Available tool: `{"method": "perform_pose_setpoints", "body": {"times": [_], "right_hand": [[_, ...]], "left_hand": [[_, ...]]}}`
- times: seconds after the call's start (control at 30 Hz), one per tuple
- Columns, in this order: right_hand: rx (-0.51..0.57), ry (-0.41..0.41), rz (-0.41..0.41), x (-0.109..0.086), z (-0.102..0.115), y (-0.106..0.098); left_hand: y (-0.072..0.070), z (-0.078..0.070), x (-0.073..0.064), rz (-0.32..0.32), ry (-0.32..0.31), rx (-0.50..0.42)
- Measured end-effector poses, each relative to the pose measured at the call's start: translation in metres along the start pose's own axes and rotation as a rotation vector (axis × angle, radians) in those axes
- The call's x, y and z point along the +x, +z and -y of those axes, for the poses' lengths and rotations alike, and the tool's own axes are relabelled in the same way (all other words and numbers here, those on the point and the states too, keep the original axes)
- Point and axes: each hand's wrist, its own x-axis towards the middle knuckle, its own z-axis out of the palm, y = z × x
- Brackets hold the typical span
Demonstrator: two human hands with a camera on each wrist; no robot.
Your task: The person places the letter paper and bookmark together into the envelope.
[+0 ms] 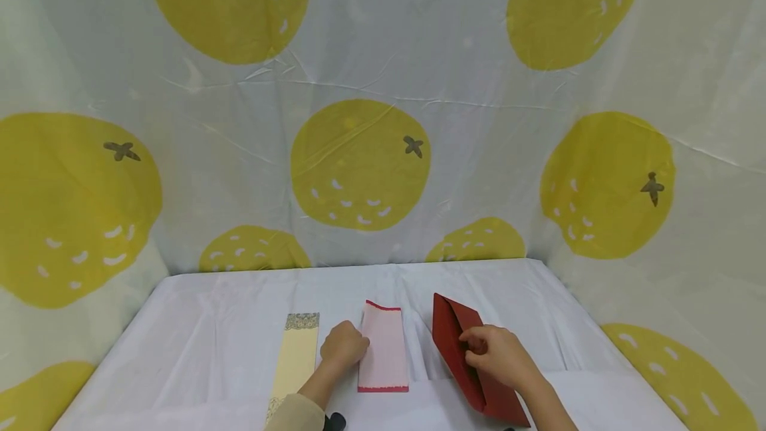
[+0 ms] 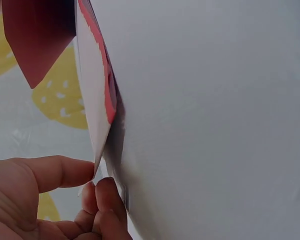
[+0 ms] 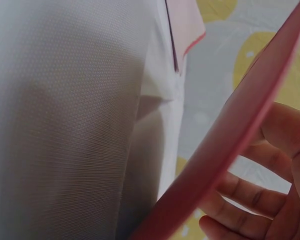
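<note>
Diffuse light, soft shadows; wrist views dimmer (partly blurred)

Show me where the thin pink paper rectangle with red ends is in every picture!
Head: pink rectangle, low, near centre.
Left wrist: pink rectangle, left of centre, reaching the top.
Right wrist: pink rectangle, top, right of centre.
All three share the folded red paper envelope.

Before me stretches a flat worktop (image 1: pixel 209 351), draped in creased white cloth (image 1: pixel 479 278). A long cream-yellow paper strip (image 1: pixel 296 358) with grey lace-patterned ends lies flat on it; to its right, a pale pink paper rectangle (image 1: pixel 384 351), its short ends red, is partly lifted.
</note>
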Motion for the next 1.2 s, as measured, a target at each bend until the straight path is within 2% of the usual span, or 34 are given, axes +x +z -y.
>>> {"method": "perform_pose_setpoints", "body": {"times": [0.23,0.3,0.43,0.57,0.73,0.83,1.03,1.2], "right_hand": [[-0.009,-0.005,-0.007,0.000,-0.001,0.001],[-0.013,-0.009,-0.011,0.000,-0.001,0.002],[-0.015,-0.005,-0.013,0.000,-0.001,0.001],[-0.023,0.000,-0.013,-0.001,0.000,0.001],[-0.026,0.005,-0.019,0.000,0.000,0.000],[-0.027,0.005,-0.022,0.001,0.000,0.001],[-0.035,0.001,-0.025,0.001,-0.001,0.002],[-0.035,0.005,-0.024,0.001,0.000,0.002]], "left_hand": [[-0.003,0.006,-0.002,0.004,0.049,-0.160],[-0.004,0.008,-0.003,0.031,0.062,-0.231],[-0.008,0.010,-0.004,0.136,0.064,-0.383],[-0.016,0.010,-0.006,0.246,0.036,-0.510],[-0.026,0.005,-0.009,0.341,-0.008,-0.675],[-0.031,-0.001,-0.011,0.394,-0.013,-0.755],[-0.031,-0.016,-0.015,0.479,0.030,-0.851],[-0.024,-0.031,-0.019,0.472,0.048,-0.815]]}}
